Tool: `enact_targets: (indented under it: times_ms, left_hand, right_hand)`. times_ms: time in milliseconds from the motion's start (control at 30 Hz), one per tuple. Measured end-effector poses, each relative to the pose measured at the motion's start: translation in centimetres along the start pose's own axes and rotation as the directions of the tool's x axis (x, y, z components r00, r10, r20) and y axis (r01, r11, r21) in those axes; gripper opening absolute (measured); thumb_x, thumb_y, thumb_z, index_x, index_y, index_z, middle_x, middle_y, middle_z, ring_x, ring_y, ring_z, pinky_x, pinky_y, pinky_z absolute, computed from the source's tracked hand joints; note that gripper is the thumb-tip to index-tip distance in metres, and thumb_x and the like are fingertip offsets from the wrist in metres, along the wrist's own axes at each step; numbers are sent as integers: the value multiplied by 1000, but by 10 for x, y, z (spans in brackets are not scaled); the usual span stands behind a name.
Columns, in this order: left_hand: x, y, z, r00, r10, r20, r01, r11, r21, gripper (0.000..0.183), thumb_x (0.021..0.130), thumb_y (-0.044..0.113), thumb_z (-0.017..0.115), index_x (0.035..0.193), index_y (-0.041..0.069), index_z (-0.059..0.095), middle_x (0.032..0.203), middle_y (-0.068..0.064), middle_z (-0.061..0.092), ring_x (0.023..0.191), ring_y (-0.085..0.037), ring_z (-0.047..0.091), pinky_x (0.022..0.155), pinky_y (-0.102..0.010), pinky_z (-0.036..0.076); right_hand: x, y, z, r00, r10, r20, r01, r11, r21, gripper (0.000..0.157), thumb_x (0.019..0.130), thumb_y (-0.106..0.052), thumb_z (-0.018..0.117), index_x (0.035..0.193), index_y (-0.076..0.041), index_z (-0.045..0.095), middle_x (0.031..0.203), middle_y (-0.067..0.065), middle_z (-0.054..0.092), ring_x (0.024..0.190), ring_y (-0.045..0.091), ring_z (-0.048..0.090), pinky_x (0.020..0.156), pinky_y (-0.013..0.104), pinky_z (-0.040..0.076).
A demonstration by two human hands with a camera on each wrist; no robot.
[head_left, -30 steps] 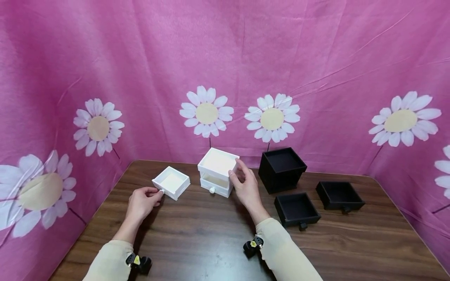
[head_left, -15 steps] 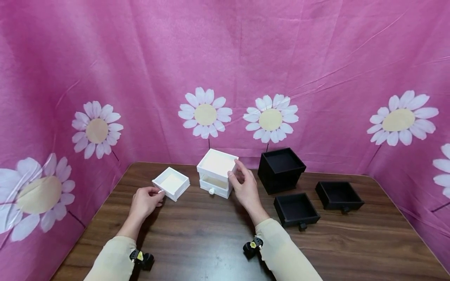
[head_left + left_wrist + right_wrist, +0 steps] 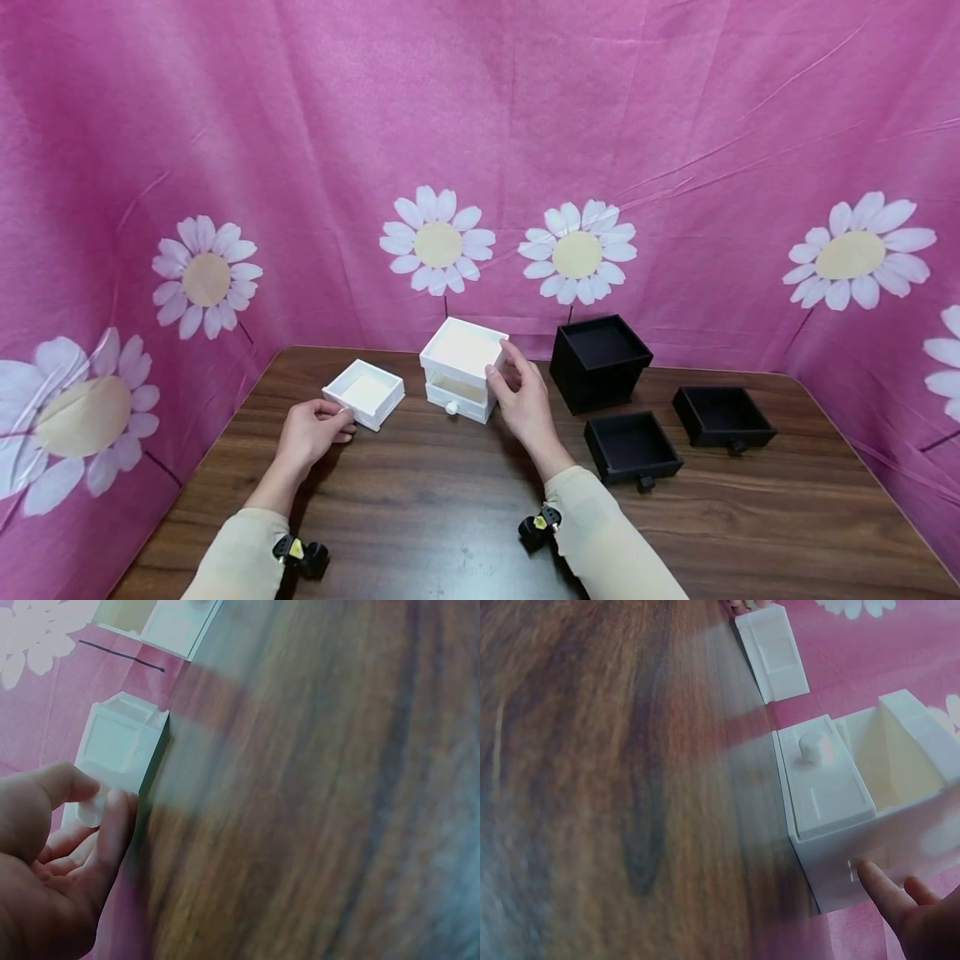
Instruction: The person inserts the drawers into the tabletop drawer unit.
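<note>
My left hand pinches the round knob of a small white drawer at the left of the table. The drawer is empty inside, and its knob end faces me. To its right stands a white mini drawer cabinet with a tray-like top. Its upper slot is open and vacant; in the lower slot sits a white drawer with a round knob. My right hand rests against the cabinet's right side, thumb near the front and fingers farther back. In the right wrist view a fingertip touches the side wall.
Right of the white cabinet stands a black cabinet. Two black drawers lie apart from it on the wooden table, the other black drawer farther right. A pink cloth with daisies hangs behind the table.
The loose white drawer has turned slightly, and my left hand has shifted a little to the right with it. The right hand and the white cabinet stay in place.
</note>
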State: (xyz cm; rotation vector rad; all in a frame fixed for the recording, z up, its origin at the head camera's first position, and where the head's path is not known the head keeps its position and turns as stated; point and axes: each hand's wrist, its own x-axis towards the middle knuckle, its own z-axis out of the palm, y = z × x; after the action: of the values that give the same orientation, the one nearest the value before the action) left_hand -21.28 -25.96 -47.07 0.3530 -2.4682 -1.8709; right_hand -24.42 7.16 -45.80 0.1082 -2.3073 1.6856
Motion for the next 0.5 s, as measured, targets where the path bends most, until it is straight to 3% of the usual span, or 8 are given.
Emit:
enact_targets:
  times_ms: [200,500]
  left_hand:
    - [-2,-5,0,999,-38,-5,37,995,-98,17,99,-4,68,111,-13,61,78,-4,77,67,-7,74,67,-23,64]
    - [-9,-3,1,999,-30,-30,24,980,-196,8,99,-3,70,103,-5,62,75,1,76,65,-7,75,70,-24,65]
  right_hand:
    - [0,2,1,1000,0,3,0,1000,-6,52,105,-20,71,155,-15,58,140,30,61,119,47,72,105,59,58]
    - [1,0,0,1000,-7,6,7,1000,-5,53,104,-21,72,155,-16,59,139,30,61,120,47,71,106,59,57]
